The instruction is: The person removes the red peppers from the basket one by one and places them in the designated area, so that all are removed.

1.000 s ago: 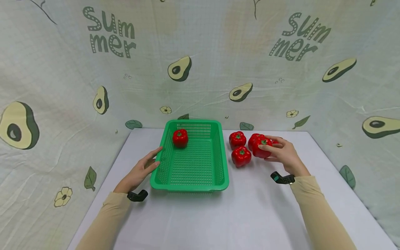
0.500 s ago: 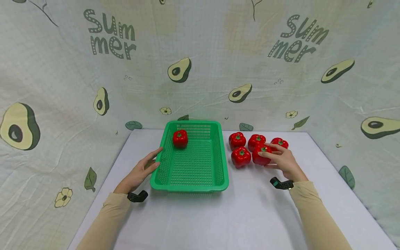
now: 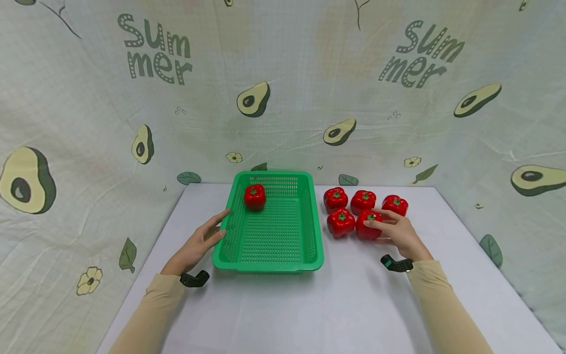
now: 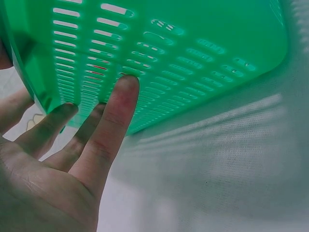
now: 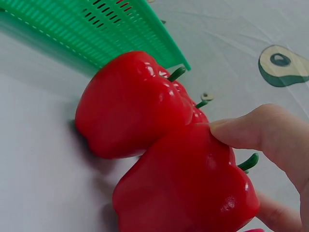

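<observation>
In the head view my right hand point(image 3: 398, 232) pinches a red bell pepper point(image 3: 366, 227) between thumb and fingers, low at the table. The right wrist view shows the thumb on top of this bell pepper point(image 5: 181, 186), which leans against a neighbouring bell pepper point(image 5: 133, 104). My left hand point(image 3: 200, 243) lies at the left side of a green plastic basket point(image 3: 269, 266). Seen from the left wrist, its straight fingers point(image 4: 108, 125) touch the slotted outer wall. One red bell pepper point(image 3: 255, 197) sits inside the basket at the back left.
Right of the basket several other red bell peppers stand: a front one point(image 3: 341, 222), a back-left one point(image 3: 335, 199), a back-middle one point(image 3: 363, 202) and a far-right one point(image 3: 395, 205). A printed cloth point(image 3: 292, 64) hangs behind the white table point(image 3: 283, 319).
My right hand has lowered the held bell pepper toward me, down beside the front one. The far-right bell pepper has come into fuller view. The left hand and basket have stayed put.
</observation>
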Motion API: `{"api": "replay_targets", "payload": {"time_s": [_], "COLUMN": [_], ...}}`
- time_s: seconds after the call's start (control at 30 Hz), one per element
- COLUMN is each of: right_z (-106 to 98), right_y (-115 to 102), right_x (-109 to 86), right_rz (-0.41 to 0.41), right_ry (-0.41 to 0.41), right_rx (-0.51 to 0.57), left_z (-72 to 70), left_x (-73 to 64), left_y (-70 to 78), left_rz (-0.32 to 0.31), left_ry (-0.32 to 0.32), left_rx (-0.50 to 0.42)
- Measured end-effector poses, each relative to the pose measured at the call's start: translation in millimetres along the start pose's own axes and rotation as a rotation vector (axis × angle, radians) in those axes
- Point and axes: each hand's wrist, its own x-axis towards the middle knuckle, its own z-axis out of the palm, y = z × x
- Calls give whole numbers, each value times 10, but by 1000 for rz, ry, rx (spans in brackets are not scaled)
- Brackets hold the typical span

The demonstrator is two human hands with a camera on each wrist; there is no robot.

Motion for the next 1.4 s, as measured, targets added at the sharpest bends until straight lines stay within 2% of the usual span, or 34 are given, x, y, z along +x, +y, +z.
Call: {"api": "replay_targets", "payload": {"time_s": [0.57, 1.4], "right_z": [3, 16], "right_y": [82, 49], "right_x": [15, -6], "right_rz": [44, 13], "right_ry": [5, -13], "right_rx": [-5, -34], "left_z": [9, 2], "left_x": [8, 7], "left_y": [2, -9], "left_rz": [-9, -6], "left_ry": [4, 4], "left_rx": [-2, -7]}}
